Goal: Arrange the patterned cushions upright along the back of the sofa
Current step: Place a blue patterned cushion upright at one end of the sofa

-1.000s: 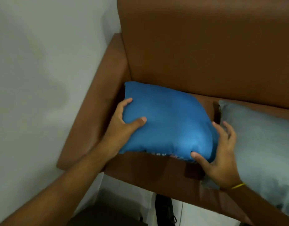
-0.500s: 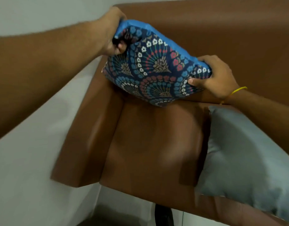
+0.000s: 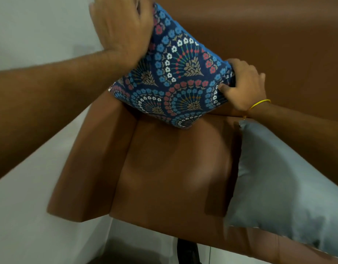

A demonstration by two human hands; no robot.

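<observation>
The patterned cushion (image 3: 174,73), dark blue with fan and flower motifs, stands tilted on one corner where the brown sofa seat (image 3: 174,178) meets the backrest (image 3: 269,39). Its patterned face is turned towards me. My right hand (image 3: 242,84) grips its right corner, thumb on the front. My left hand (image 3: 122,29) lies flat against its upper left side with fingers stretched out and blurred; it covers that corner. A plain grey cushion (image 3: 288,187) lies on the seat to the right.
The sofa's brown armrest (image 3: 88,168) runs along the left, close to a pale wall (image 3: 31,25). Below the seat's front edge there is light floor and a dark object (image 3: 187,252).
The blue cushion was lifted off the seat, turned pattern-side forward and raised against the backrest. My left hand has since let go of its top corner and opened flat against it.
</observation>
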